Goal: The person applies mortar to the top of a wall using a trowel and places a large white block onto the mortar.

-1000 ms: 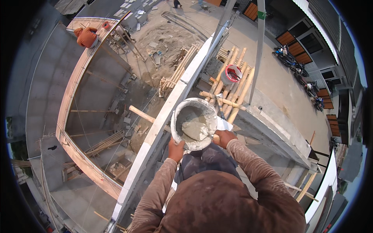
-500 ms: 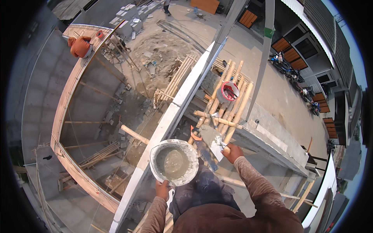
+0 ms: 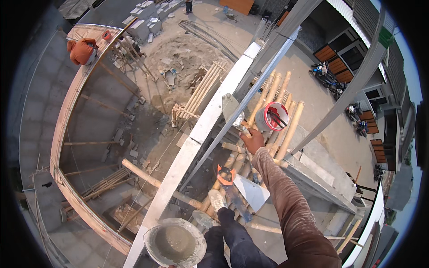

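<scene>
Below and around the person there is an open building site, with a broad heap of loose brown sand (image 3: 178, 53) on the ground and a long concrete beam (image 3: 178, 167), pale and flat on top, crossing the view slantwise. Half a second ago, the steel trowel with a pointed blade (image 3: 230, 107) was above the platform of round yellow bamboo poles (image 3: 290, 131); now it is farther up, at the side of the beam. The right hand (image 3: 254, 140) has its fingers closed around the trowel handle, and wet grey mortar coats the blade. The white bucket with a crusted rim (image 3: 151, 239) has come down to the lower edge of the picture, beside the beam; inside it, the grey mortar (image 3: 175, 240) looks smooth and thick. The left hand, seen before at this bucket, is now outside the view, so I cannot tell its grip. A pale, stained shoe (image 3: 216, 199) now shows on the poles, near an orange piece with a dark centre (image 3: 226, 175) and a flat, whitish triangular plate (image 3: 252, 192). A straight silvery bar (image 3: 254, 89) runs along the beam.
</scene>
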A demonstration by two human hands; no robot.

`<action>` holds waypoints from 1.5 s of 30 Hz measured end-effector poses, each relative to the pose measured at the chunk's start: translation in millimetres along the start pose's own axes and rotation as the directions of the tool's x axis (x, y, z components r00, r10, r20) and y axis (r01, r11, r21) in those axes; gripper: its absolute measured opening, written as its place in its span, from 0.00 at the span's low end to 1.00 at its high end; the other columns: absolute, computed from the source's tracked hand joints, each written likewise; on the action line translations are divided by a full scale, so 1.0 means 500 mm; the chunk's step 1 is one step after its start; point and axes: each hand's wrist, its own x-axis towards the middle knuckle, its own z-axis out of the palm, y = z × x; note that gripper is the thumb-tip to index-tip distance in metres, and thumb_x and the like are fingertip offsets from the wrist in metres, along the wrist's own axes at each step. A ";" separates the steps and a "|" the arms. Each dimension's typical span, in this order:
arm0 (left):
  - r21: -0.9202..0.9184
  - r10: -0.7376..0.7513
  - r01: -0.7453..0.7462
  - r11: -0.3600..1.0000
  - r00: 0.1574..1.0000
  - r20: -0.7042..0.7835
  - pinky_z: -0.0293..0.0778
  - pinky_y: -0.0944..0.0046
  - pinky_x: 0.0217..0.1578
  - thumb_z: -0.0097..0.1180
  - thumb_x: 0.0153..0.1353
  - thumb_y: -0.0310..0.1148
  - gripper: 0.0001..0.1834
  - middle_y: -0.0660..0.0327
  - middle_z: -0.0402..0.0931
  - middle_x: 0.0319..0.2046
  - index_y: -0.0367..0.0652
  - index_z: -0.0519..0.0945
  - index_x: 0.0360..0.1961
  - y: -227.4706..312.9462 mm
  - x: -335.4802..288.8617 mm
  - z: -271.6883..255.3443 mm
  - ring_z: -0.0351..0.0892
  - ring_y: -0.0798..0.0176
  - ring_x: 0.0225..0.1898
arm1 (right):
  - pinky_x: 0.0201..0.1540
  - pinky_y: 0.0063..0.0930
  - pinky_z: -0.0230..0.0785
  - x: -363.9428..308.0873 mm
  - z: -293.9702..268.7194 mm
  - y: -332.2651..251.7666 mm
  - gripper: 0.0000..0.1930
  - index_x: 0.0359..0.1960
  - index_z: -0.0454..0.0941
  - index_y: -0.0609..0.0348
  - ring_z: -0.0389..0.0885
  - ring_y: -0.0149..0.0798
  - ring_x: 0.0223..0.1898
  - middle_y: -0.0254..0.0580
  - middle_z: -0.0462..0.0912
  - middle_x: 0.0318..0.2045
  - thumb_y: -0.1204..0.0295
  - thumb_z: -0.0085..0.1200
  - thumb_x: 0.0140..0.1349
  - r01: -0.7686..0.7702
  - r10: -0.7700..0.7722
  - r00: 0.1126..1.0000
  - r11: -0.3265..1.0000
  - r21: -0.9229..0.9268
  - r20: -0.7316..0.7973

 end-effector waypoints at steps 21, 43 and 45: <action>-0.021 0.124 -0.127 0.992 0.986 -0.110 0.73 0.48 0.29 0.59 0.58 0.34 0.16 0.48 0.80 0.24 0.35 0.80 0.44 0.075 -0.024 0.010 0.78 0.45 0.26 | 0.22 0.25 0.71 0.190 0.113 -0.108 0.21 0.45 0.75 0.59 0.75 0.30 0.20 0.34 0.76 0.23 0.52 0.47 0.70 -0.313 0.060 0.944 0.459 0.831 0.323; -0.036 0.312 -0.320 0.947 0.940 -0.139 0.71 0.44 0.28 0.59 0.57 0.35 0.17 0.43 0.79 0.27 0.33 0.80 0.43 0.026 -0.018 0.079 0.77 0.39 0.28 | 0.21 0.27 0.65 -0.025 0.072 -0.002 0.19 0.46 0.79 0.65 0.73 0.33 0.15 0.40 0.76 0.19 0.60 0.45 0.70 -0.332 0.065 0.878 0.798 0.504 0.475; -0.062 0.267 -0.274 0.960 0.959 -0.097 0.70 0.44 0.28 0.59 0.57 0.35 0.18 0.43 0.79 0.27 0.32 0.80 0.43 0.027 -0.003 0.109 0.77 0.39 0.28 | 0.22 0.28 0.66 -0.052 0.044 0.010 0.19 0.45 0.79 0.65 0.73 0.34 0.15 0.41 0.76 0.19 0.60 0.45 0.71 -0.288 0.050 0.879 0.848 0.445 0.474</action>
